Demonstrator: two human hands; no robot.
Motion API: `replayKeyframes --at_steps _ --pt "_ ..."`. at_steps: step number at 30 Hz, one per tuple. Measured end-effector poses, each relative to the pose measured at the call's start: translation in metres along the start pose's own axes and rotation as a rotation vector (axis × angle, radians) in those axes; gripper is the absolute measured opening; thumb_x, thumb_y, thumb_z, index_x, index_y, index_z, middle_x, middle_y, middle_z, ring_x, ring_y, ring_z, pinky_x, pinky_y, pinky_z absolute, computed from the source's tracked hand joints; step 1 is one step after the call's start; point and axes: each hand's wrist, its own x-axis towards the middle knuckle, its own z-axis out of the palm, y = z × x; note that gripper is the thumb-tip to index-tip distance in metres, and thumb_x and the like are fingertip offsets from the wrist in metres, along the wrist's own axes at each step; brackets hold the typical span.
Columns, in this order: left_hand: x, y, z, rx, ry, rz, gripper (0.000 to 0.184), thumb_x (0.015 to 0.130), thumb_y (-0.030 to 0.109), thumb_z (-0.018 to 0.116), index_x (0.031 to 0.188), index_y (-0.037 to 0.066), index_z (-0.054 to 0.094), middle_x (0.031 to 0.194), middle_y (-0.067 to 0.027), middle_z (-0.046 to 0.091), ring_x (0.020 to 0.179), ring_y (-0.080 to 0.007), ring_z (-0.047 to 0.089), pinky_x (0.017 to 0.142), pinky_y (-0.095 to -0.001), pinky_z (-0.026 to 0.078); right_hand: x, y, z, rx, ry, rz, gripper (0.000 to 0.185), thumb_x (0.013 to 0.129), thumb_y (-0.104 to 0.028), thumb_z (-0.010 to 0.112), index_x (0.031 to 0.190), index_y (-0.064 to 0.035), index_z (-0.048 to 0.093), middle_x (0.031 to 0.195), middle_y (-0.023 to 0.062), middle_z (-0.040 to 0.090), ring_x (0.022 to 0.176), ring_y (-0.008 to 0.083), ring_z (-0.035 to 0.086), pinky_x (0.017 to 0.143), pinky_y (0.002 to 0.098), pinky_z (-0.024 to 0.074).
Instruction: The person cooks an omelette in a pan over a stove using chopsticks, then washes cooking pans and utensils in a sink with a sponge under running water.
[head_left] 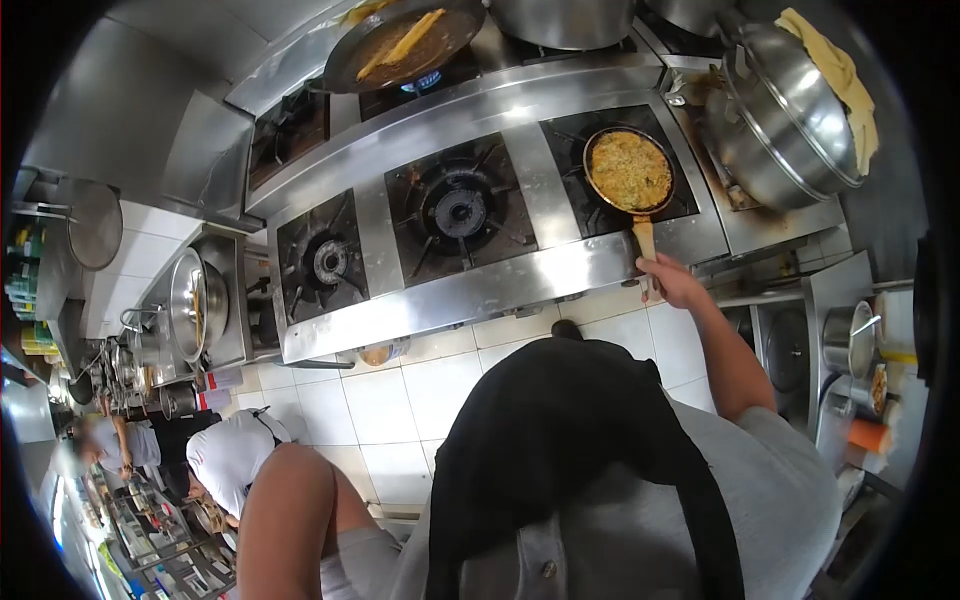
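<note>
My right hand (670, 280) is wrapped round the pale handle (645, 240) of a frying pan (590, 180). The pan sits on the right burner of the front row of the stove. A browned, omelette-like round (630, 170) with green flecks nearly fills it. My left arm is bent at the lower left, and its hand lies outside the picture.
On the back row, a wok (340, 75) holds oil and a long yellowish piece over a blue flame. Large steel pots (560, 20) stand behind, and a big steel vessel (770, 130) with a cloth stands right. Two people (235, 450) are at the lower left.
</note>
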Motion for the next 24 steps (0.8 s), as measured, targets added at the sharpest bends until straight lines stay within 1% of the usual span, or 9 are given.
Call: replayKeyframes --at_steps 3,9,13,16,18,19,21,22,24 --pt "-0.012 0.005 -0.028 -0.006 -0.03 0.013 0.023 0.095 0.014 0.045 0.106 0.0 0.061 0.103 -0.0104 0.063 0.095 -0.0224 0.058 0.085 -0.0334 0.047 0.006 -0.009 0.029 0.316 0.035 0.055 0.016 0.092 -0.023 0.059 0.095 -0.0107 0.049 0.075 0.0022 0.048 0.053 0.0105 0.046 0.042 0.0238 0.0379" --pt "-0.044 0.016 -0.091 0.004 -0.036 0.048 0.024 0.096 0.015 0.044 0.107 0.0 0.06 0.104 -0.0106 0.063 0.098 -0.0218 0.058 0.087 -0.033 0.047 0.03 -0.001 0.09 0.37 0.15 -0.076 0.007 0.088 -0.012 0.05 0.085 -0.0066 0.053 0.064 0.0037 0.049 0.039 0.0136 0.04 0.035 0.0259 0.0325" --pt "-0.084 0.005 -0.133 0.118 0.073 -0.024 0.025 0.097 0.016 0.044 0.108 0.0 0.06 0.105 -0.0107 0.063 0.099 -0.0215 0.058 0.089 -0.0328 0.047 0.001 0.004 0.134 0.076 0.265 -0.119 0.017 0.084 -0.013 0.052 0.069 -0.0054 0.052 0.052 0.0061 0.049 0.036 0.0153 0.042 0.032 0.0288 0.0323" --pt "-0.169 -0.028 -0.135 0.361 0.265 -0.464 0.025 0.098 0.017 0.044 0.108 0.0 0.059 0.106 -0.0108 0.063 0.1 -0.0212 0.058 0.09 -0.0326 0.047 -0.049 0.001 0.156 0.127 0.156 -0.133 0.016 0.087 -0.016 0.052 0.074 -0.0076 0.051 0.051 0.0059 0.049 0.032 0.0147 0.042 0.028 0.0287 0.0286" --pt "-0.285 -0.058 -0.099 0.402 0.377 -1.053 0.025 0.098 0.017 0.043 0.108 0.0 0.059 0.107 -0.0109 0.063 0.101 -0.021 0.058 0.09 -0.0325 0.047 -0.09 -0.035 0.178 0.181 0.141 -0.026 0.009 0.087 -0.015 0.053 0.08 -0.0101 0.05 0.054 0.0044 0.047 0.032 0.0125 0.039 0.026 0.0275 0.023" --pt "-0.358 -0.063 -0.057 0.192 0.679 -1.397 0.017 0.091 0.009 0.048 0.098 0.003 0.062 0.095 -0.0095 0.061 0.091 -0.0235 0.059 0.082 -0.037 0.047 -0.094 -0.051 0.185 0.167 0.144 -0.052 0.009 0.087 -0.015 0.053 0.08 -0.0101 0.05 0.054 0.0044 0.047 0.032 0.0125 0.039 0.026 0.0275 0.023" --pt "-0.53 -0.014 0.013 0.4 -0.145 -1.585 0.02 0.093 0.015 0.049 0.101 0.002 0.062 0.098 -0.0193 0.063 0.094 -0.0323 0.06 0.085 -0.042 0.047 -0.095 -0.079 0.195 0.183 0.065 -0.065 0.007 0.086 -0.014 0.055 0.084 -0.0117 0.049 0.057 0.0032 0.045 0.033 0.01 0.037 0.025 0.0256 0.019" --pt "-0.564 0.017 0.05 0.114 -0.121 -1.792 0.021 0.093 0.016 0.048 0.102 0.002 0.062 0.101 -0.0203 0.063 0.097 -0.0367 0.059 0.088 -0.045 0.046 -0.094 -0.098 0.2 0.182 0.063 -0.087 0.007 0.086 -0.014 0.055 0.084 -0.0117 0.049 0.057 0.0032 0.045 0.033 0.01 0.037 0.025 0.0256 0.019" --pt "-0.608 0.087 0.101 -0.271 -0.684 -1.809 0.02 0.09 0.018 0.053 0.096 0.002 0.064 0.098 -0.018 0.066 0.097 -0.0311 0.06 0.09 -0.0402 0.046 -0.087 -0.141 0.203 0.102 0.023 -0.085 0.007 0.086 -0.013 0.055 0.084 -0.0111 0.049 0.057 0.0026 0.045 0.032 0.009 0.035 0.026 0.0246 0.018"
